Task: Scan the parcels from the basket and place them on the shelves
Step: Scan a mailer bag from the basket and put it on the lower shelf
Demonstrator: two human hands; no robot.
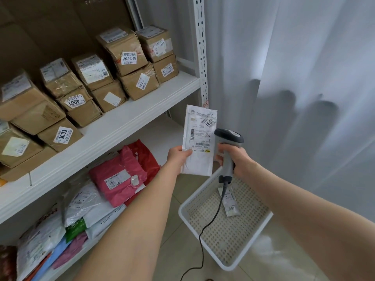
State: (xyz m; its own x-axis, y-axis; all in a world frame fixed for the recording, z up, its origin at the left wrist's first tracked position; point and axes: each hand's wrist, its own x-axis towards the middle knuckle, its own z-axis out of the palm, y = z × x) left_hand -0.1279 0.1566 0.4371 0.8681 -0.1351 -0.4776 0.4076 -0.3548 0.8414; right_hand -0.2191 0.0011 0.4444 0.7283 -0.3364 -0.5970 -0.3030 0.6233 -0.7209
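Observation:
My left hand pinches the lower left edge of a flat white parcel and holds it upright, its label with barcodes facing me. My right hand grips the handle of a grey barcode scanner, whose dark head sits just right of the parcel's label. The scanner's black cable hangs down to the floor. Below my hands stands a white perforated basket on the floor, with one small white parcel lying inside it.
A white shelf unit stands at the left. Its upper board carries several brown cardboard boxes with number labels. The lower board holds pink, red and white soft mailers. A white shelf post and a grey curtain fill the right.

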